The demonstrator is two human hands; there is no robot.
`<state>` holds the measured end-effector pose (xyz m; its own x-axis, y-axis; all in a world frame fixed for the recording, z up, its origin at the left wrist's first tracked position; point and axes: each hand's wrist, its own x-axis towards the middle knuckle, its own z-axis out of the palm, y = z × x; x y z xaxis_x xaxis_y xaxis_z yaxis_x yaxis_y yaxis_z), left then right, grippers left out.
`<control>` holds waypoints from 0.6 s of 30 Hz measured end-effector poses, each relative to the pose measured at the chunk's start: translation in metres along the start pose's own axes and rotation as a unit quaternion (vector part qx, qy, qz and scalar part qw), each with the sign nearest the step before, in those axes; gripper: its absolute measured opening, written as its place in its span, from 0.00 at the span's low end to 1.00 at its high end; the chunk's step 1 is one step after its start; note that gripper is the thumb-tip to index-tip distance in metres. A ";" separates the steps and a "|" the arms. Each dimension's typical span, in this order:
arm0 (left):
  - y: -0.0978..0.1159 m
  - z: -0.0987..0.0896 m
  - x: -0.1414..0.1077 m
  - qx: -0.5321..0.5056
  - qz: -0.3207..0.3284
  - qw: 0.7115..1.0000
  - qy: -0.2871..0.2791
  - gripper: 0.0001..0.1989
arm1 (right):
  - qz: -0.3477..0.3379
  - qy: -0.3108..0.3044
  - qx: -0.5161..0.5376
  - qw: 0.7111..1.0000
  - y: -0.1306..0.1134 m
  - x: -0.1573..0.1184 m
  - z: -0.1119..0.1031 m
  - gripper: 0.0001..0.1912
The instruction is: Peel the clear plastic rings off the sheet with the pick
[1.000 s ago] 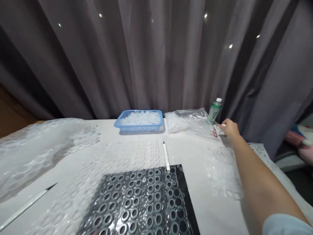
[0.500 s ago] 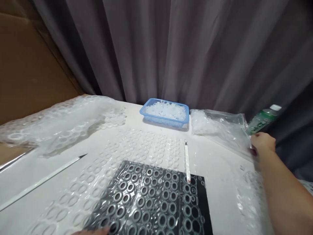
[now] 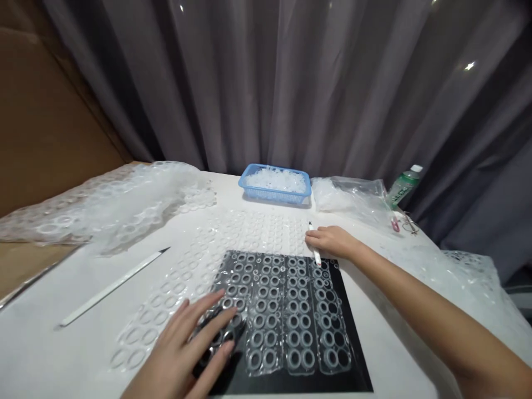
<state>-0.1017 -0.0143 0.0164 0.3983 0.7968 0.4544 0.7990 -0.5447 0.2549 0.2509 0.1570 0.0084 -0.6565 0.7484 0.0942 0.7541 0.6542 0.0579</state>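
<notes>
A black sheet (image 3: 357,354) lies on the white table, with clear plastic strips of ring shapes (image 3: 294,321) in columns on it. My left hand (image 3: 195,343) rests on the leftmost strip, fingers spread. At the sheet's far right edge, my right hand (image 3: 332,241) has its fingers on a short white pen (image 3: 316,256), whose dark tip points away. Whether the fingers grip it firmly is hard to see. Behind the black sheet spreads a transparent sheet of rings (image 3: 183,266).
Blue basket (image 3: 276,195) of white pieces at the back; clear bag (image 3: 353,199), green bottle (image 3: 405,185) and pink item (image 3: 394,224) to its right. White pencil (image 3: 112,287) at left. Plastic piles (image 3: 124,205) (image 3: 469,288) on both sides; cardboard (image 3: 50,111) far left.
My right hand has moved from beside the bottle to the white pen. My left hand has come further into view over the strips. The camera view has shifted.
</notes>
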 end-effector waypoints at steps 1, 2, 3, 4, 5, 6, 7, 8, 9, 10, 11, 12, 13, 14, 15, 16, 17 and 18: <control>0.002 -0.012 0.009 0.002 0.005 1.000 0.023 0.17 | 0.003 0.012 0.040 0.999 -0.005 0.003 0.002 0.06; 0.003 -0.026 0.019 0.010 0.009 0.999 0.050 0.16 | 0.008 0.023 0.056 0.998 -0.008 0.005 0.003 0.06; 0.004 -0.039 0.029 0.019 0.012 0.997 0.074 0.15 | 0.018 0.037 0.071 0.997 -0.008 0.005 0.003 0.06; 0.004 -0.052 0.040 0.030 0.010 0.995 0.099 0.14 | 0.033 0.055 0.082 0.995 -0.007 0.004 0.003 0.07; 0.004 -0.062 0.051 0.041 -0.012 0.993 0.114 0.14 | 0.049 0.075 0.091 0.992 -0.006 0.002 0.003 0.08; 0.005 -0.070 0.063 0.059 -0.048 0.991 0.108 0.15 | 0.069 0.098 0.103 0.987 -0.006 0.000 0.003 0.09; 0.007 -0.074 0.076 0.082 -0.086 0.991 0.067 0.18 | 0.092 0.125 0.118 0.981 -0.005 -0.003 0.004 0.09; 0.011 -0.075 0.089 0.105 -0.116 0.988 0.000 0.21 | 0.117 0.155 0.134 0.972 -0.006 -0.006 0.006 0.10; 0.015 -0.072 0.104 0.128 -0.143 0.979 -0.073 0.23 | 0.145 0.187 0.152 0.960 -0.007 -0.009 0.008 0.10; 0.020 -0.066 0.120 0.144 -0.158 0.965 -0.155 0.26 | 0.175 0.222 0.171 0.944 -0.007 -0.011 0.011 0.10; 0.026 -0.057 0.136 0.146 -0.159 0.948 -0.234 0.27 | 0.207 0.256 0.190 0.925 -0.008 -0.013 0.014 0.10; 0.032 -0.046 0.154 0.132 -0.144 0.935 -0.294 0.27 | 0.240 0.288 0.211 0.903 -0.009 -0.015 0.017 0.11; 0.037 -0.033 0.171 0.116 -0.118 0.931 -0.324 0.27 | 0.271 0.315 0.234 0.879 -0.010 -0.015 0.020 0.11; 0.042 -0.018 0.187 0.101 -0.085 0.930 -0.343 0.26 | 0.301 0.335 0.258 0.855 -0.010 -0.014 0.023 0.12; 0.045 -0.003 0.203 0.092 -0.066 0.930 -0.350 0.24 | 0.327 0.350 0.284 0.831 -0.010 -0.013 0.025 0.12; 0.047 0.013 0.218 0.084 -0.052 0.930 -0.354 0.22 | 0.348 0.358 0.313 0.808 -0.009 -0.010 0.027 0.13; 0.047 0.029 0.231 0.078 -0.042 0.931 -0.355 0.19 | 0.364 0.361 0.344 0.787 -0.008 -0.005 0.029 0.13; 0.046 0.045 0.242 0.071 -0.034 0.932 -0.353 0.16 | 0.374 0.358 0.377 0.768 -0.007 0.000 0.030 0.14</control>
<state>0.0516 0.1655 0.0994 0.5012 0.8292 -0.2476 0.8652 -0.4858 0.1242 0.2454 0.1561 -0.0218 0.3384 0.8700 0.3587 0.5129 0.1491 -0.8454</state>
